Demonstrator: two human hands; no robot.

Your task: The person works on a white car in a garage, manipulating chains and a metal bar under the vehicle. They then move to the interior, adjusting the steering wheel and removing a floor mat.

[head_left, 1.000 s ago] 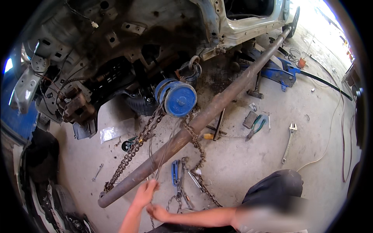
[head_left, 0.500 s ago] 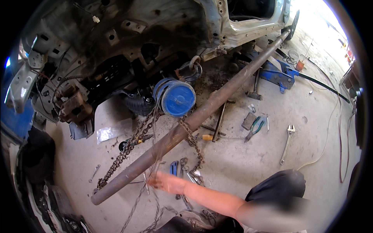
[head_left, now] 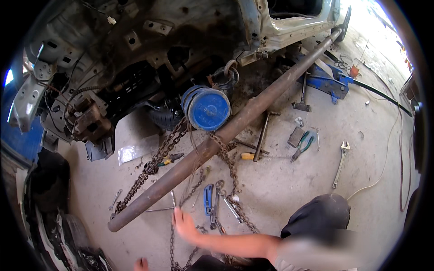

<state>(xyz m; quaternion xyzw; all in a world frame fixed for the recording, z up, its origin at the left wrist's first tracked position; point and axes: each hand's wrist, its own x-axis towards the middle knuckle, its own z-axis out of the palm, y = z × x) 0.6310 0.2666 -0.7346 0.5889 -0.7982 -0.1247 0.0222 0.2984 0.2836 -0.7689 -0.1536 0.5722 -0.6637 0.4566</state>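
My right hand (head_left: pixel 184 226) is closed around the thin hand chain (head_left: pixel 193 183), which runs down from a blue chain hoist (head_left: pixel 209 112). Loose loops of it drop below my fingers to the floor. At the bottom edge only a small part of my left hand (head_left: pixel 141 264) shows, its fingers mostly cut off. The hoist hangs under the car body, against a long rusty pipe (head_left: pixel 190 165). A heavier, rusty load chain (head_left: pixel 151 168) slants from the hoist to the pipe's near end, and another length hangs on the pipe's right side.
Above is the stripped car body (head_left: pixel 190 27). On the concrete floor lie an adjustable wrench (head_left: pixel 341 165), green-handled pliers (head_left: pixel 304 147), a hammer (head_left: pixel 302 105), a blue utility knife (head_left: pixel 208 198) and several wrenches. A blue floor jack (head_left: pixel 332 83) stands beyond the pipe; my knee (head_left: pixel 318 217) is at right.
My right hand has come down and nearer to me, with the thin chain in it. Part of my left hand has entered at the bottom. The view has shifted slightly.
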